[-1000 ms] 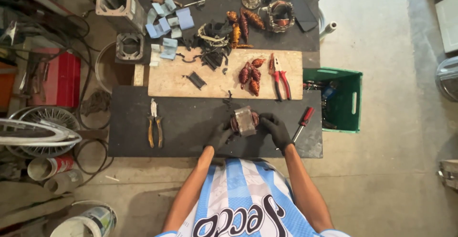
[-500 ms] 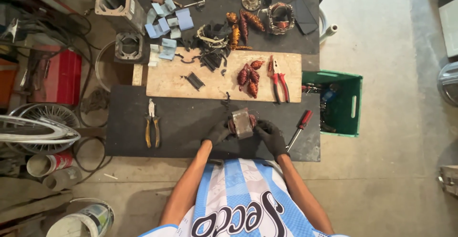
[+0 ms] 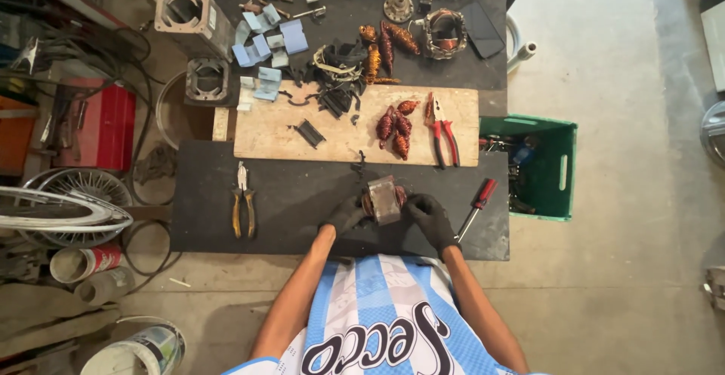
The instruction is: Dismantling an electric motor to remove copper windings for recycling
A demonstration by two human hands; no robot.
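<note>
We see a small motor stator (image 3: pixel 384 200), a grey metal block with copper windings showing at its sides, held just above the near edge of the black mat (image 3: pixel 294 194). Our left hand (image 3: pixel 346 215), in a dark glove, clasps its left side with fingers curled around it; our right hand (image 3: pixel 429 216), gloved too, grips the right side in the same way.

Just right of the right hand lies a red-handled screwdriver (image 3: pixel 476 203), and beyond it a green crate (image 3: pixel 563 171) stands on the floor. Well left of the left hand rest yellow-handled pliers (image 3: pixel 242 207). Ahead of both hands sits a wooden board (image 3: pixel 332 137) carrying loose copper coils (image 3: pixel 396 123) and red-handled pliers (image 3: pixel 442 127). Farther ahead lie pale blue paper pieces (image 3: pixel 268 43) and another stator (image 3: pixel 444 33).
</note>
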